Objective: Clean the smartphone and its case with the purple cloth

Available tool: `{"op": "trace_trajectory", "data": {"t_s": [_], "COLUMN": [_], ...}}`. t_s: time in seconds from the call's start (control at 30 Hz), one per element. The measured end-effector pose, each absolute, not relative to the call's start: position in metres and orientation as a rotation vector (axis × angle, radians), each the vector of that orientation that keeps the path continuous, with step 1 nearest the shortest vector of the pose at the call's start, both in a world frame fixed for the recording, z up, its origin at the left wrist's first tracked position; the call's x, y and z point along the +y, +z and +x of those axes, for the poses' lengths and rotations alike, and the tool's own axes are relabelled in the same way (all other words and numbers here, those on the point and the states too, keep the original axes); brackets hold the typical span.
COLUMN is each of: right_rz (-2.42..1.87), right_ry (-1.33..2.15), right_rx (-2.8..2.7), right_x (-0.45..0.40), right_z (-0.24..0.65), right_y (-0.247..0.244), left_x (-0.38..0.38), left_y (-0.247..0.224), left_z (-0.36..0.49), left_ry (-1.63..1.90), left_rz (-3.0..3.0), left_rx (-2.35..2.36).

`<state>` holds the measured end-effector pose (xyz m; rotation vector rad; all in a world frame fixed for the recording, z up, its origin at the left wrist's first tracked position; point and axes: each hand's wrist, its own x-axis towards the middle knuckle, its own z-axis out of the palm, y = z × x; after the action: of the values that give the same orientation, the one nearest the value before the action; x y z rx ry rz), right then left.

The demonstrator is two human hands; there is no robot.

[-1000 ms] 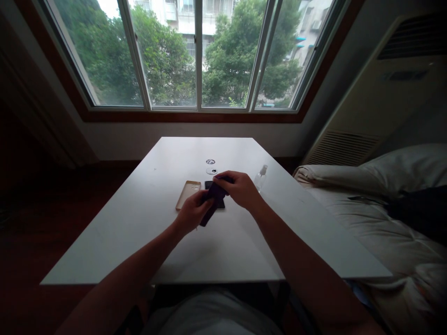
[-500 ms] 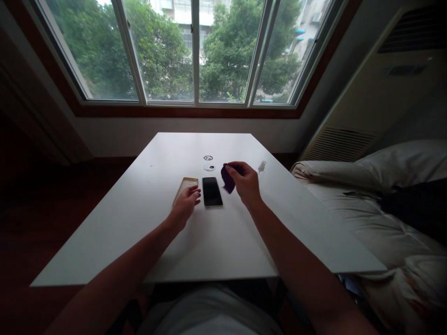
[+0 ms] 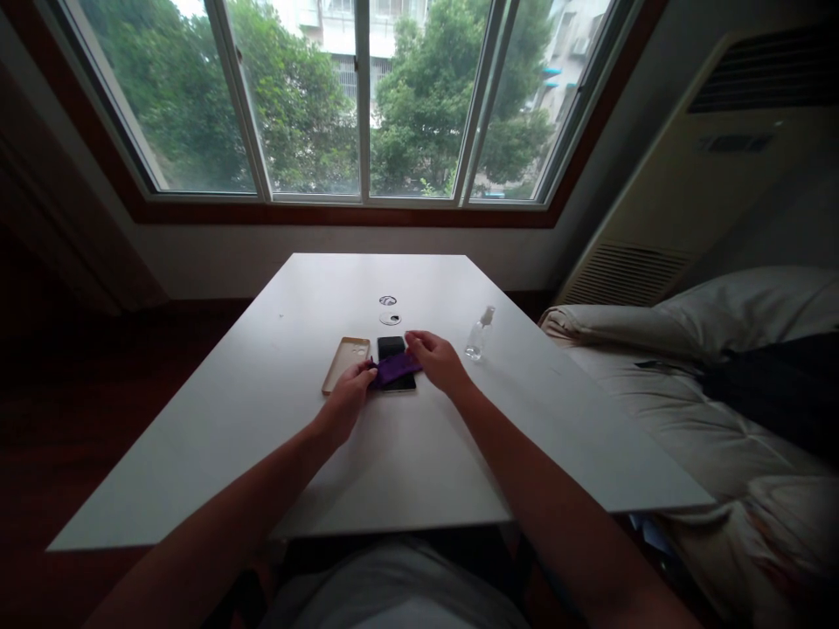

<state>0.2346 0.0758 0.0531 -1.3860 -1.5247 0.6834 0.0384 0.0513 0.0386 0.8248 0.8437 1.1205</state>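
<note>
A purple cloth (image 3: 395, 370) is stretched between my two hands, over the middle of a black smartphone (image 3: 391, 344). My left hand (image 3: 352, 387) pinches the cloth's left end. At the other end my right hand (image 3: 433, 356) grips it between thumb and fingers. The phone lies screen up on the white table, partly covered by the cloth. Just left of it a beige phone case (image 3: 345, 358) rests with its hollow side up, its lower right part behind my left hand.
A clear spray bottle (image 3: 481, 334) stands upright right of my right hand. Two small round items (image 3: 390, 319) lie beyond the phone on the white table (image 3: 262, 463). A couch-like seat with pale bedding (image 3: 629, 384) borders the table's right side, and a window is ahead.
My right hand has brought the cloth left and down over the phone, and my left hand has taken its other end. The spray bottle has come into fuller view.
</note>
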Motion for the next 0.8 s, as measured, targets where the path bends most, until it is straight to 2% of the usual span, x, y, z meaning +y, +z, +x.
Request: {"op": "trace_trajectory", "data": {"t_s": [0.1,0.27,0.57,0.8], "right_rz": [-1.722,-1.876,-1.894,-1.742], "right_ry": [0.425,0.458,0.777,1.078], "right_rx": [-1.507,-1.558,-1.337,-1.173], "right_x": [0.078,0.089,0.114,0.107], "right_z": [0.245,0.233,0.234,0.23], "right_y": [0.05,0.037,0.033,0.041], "left_x": [0.051,0.052,0.056,0.062], "left_y": [0.039,0.04,0.036,0.029], "left_z": [0.04,0.038,0.038,0.038], "left_ry": [1.14,1.122,1.031,1.017], "left_rz": [0.857,0.856,0.948,1.001], "left_rx": [0.81,0.752,0.74,0.792]}}
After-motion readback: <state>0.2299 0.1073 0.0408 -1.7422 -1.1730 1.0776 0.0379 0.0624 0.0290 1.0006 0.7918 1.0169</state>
